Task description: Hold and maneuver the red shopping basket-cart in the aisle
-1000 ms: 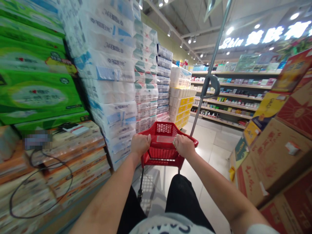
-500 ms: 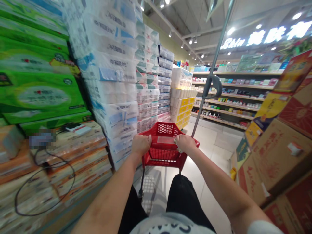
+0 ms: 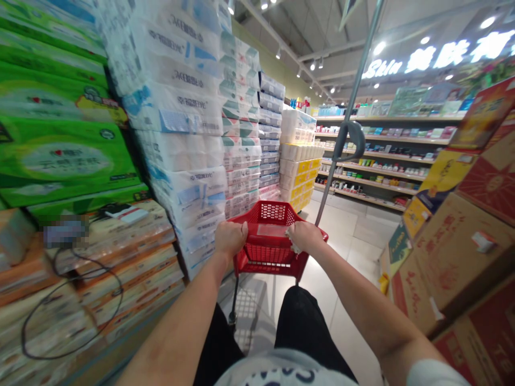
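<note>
"From the head camera, where does the red cart (image 3: 267, 252) stand?"

"Straight ahead, in an aisle, on a pale floor (image 3: 354, 273). The left hand (image 3: 231, 238) is closed around its near bar at the left, and the right hand (image 3: 306, 236) grips it at the right, with something pale and crumpled (image 3: 296, 246) bunched there."

"What hems it in?"

"On the left, a tall stack of white paper packs (image 3: 193, 107) rises close beside the cart. Nearer are green packs (image 3: 60, 155) and, below, orange-and-white packs (image 3: 132, 262) with a looped black cable (image 3: 121, 295) hanging over them. On the right, cardboard boxes (image 3: 458, 257) lean into the aisle."

"Anything directly in front?"

"A slanting metal pole (image 3: 328, 187) with a grey loop (image 3: 358, 142) rises by the cart's right side; I can't tell whether it's attached. Yellow-and-white packs (image 3: 300, 179) stand further along, then long shelves (image 3: 374, 169) of small goods."

"Any writing?"

"A lit sign (image 3: 422, 61) says 'Skin', followed by large Chinese characters. The white packs carry what looks like 幸福阳光, upside down on some. The green ones show a red heart (image 3: 59, 153) above Chinese characters. Red Chinese lettering marks the boxes, and a big 'T' shows at lower right; the shelf labels are too small to read."
</note>
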Motion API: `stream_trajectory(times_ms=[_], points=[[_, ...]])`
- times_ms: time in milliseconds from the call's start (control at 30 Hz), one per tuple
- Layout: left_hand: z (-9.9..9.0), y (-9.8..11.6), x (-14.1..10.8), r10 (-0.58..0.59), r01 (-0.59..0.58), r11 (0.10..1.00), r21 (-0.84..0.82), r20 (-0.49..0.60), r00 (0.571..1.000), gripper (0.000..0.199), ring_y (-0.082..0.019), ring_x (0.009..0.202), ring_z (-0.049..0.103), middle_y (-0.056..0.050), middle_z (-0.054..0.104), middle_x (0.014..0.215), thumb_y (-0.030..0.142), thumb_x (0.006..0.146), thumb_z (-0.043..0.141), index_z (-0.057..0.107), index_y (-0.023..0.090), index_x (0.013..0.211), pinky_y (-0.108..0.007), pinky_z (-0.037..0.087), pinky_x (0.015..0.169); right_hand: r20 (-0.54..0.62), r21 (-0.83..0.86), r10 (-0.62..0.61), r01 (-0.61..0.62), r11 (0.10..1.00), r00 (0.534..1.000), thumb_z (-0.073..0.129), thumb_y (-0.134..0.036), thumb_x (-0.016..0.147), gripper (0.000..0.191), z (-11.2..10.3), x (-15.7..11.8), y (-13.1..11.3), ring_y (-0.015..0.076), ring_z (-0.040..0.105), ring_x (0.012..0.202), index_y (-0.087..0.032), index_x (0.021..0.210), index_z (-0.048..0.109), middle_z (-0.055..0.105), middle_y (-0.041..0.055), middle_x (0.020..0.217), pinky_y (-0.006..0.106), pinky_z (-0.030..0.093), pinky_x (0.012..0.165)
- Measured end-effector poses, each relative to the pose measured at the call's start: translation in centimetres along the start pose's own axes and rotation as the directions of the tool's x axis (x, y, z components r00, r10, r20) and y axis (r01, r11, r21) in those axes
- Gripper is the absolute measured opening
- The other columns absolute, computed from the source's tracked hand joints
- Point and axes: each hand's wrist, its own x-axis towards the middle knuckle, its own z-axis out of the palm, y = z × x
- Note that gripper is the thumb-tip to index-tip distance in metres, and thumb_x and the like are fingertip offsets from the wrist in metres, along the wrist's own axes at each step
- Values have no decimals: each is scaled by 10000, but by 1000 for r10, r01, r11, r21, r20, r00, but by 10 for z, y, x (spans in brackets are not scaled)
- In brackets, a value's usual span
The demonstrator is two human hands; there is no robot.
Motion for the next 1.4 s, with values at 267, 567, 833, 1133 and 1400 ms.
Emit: stream_trajectory(times_ms=[267,567,833,1133,1400], points=[[1,-9,10,68,-62,996,-65,86,994,659,-232,768,660,-132,729,788,386,962,164,738,153,739,-371,412,756,-409,-10,-73,76,997,910,317,-306,972,349,37,-21,-4,220,600,854,-136,977,622,647,115,904,298,420,729],[14,5,22,-178,138,956,-259,-139,974,429,-250,1110,541,-101,664,1132,378,972,260,622,186,1098,-406,384,964,-380,104,-5,48,993,925,322,-303,984,322,26,0,-23,212,601,871,-138,958,596,652,111,919,282,402,737],[3,57,33,228,-204,864,-460,-3,974,435,-186,1108,575,-14,684,1145,378,989,233,638,285,1120,-378,370,980,-243,160,-197,240,958,950,354,-352,987,310,13,8,-11,171,630,833,-178,1019,608,668,70,930,252,429,706],[15,49,34,237,-219,911,-349,10,971,358,-191,1168,523,-4,653,1223,315,971,288,594,321,1156,-417,282,1016,-202,105,-140,164,981,969,355,-318,975,322,19,4,-3,188,637,855,-161,985,636,670,90,917,279,464,754],[18,34,34,269,-249,912,-325,15,963,374,-192,1183,519,-6,646,1238,282,961,283,581,312,1185,-420,284,1023,-292,37,-230,251,967,929,332,-328,977,327,18,3,-26,207,624,909,-156,1046,601,657,123,1010,328,478,804]])
